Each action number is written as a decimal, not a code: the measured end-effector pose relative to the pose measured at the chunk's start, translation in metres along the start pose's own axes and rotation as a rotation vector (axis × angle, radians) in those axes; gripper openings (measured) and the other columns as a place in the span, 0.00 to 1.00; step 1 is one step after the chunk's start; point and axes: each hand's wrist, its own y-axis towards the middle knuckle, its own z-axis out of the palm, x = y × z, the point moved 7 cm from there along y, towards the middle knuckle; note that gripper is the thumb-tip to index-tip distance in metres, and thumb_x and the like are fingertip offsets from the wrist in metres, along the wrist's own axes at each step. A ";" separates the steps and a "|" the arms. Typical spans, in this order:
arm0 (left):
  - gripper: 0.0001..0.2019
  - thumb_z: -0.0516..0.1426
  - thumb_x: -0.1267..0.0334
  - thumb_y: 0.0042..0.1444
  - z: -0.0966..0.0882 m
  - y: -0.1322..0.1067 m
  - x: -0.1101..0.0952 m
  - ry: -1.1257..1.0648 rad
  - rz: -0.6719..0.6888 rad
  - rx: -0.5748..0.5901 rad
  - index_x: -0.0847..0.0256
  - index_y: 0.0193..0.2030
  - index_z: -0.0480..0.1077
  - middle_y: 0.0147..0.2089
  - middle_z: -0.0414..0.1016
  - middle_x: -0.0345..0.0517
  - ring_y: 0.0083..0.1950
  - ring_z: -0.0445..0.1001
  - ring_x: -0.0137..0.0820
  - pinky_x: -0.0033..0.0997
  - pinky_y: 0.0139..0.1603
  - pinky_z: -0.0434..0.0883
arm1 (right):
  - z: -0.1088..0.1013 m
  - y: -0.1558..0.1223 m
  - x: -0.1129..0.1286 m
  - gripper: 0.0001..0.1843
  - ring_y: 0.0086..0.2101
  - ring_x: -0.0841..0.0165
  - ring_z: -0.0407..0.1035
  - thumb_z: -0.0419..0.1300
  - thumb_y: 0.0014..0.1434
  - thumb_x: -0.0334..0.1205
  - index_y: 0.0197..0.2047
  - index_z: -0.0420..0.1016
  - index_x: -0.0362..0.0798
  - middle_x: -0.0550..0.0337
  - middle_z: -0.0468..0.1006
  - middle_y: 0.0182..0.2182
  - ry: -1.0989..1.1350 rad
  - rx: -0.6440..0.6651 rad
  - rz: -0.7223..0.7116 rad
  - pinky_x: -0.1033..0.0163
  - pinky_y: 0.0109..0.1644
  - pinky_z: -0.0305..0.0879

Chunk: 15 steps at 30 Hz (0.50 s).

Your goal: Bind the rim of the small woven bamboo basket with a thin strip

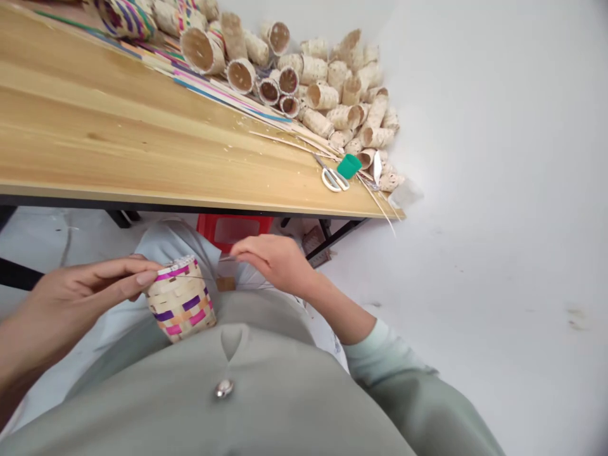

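My left hand (102, 282) pinches the rim of a small woven basket (185, 304), thumb outside and fingers over the edge. Pale strips make up the basket, with pink, purple and orange bands, and its rim is whitish. It leans in my lap against the grey-green garment. A thin dark thread (240, 284) runs from near the rim out to the right, below my right hand (273, 261). That hand is raised to the right of the basket, fingers closed together. What sits between its fingertips is too small to make out.
Across the front stands a wooden table (142, 145). On it are scissors (332, 177) with white handles, a green cup-like piece (349, 166), coloured strips (228, 95) and a heap of pale woven cylinders (323, 95). A red stool (235, 231) shows beneath the table edge.
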 end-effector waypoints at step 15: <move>0.22 0.68 0.35 0.36 0.016 0.005 -0.013 0.085 0.129 0.204 0.53 0.26 0.81 0.35 0.84 0.46 0.39 0.81 0.41 0.31 0.40 0.80 | 0.009 0.040 0.037 0.15 0.48 0.68 0.67 0.51 0.75 0.33 0.51 0.80 0.52 0.58 0.77 0.46 0.012 0.147 -0.187 0.65 0.52 0.65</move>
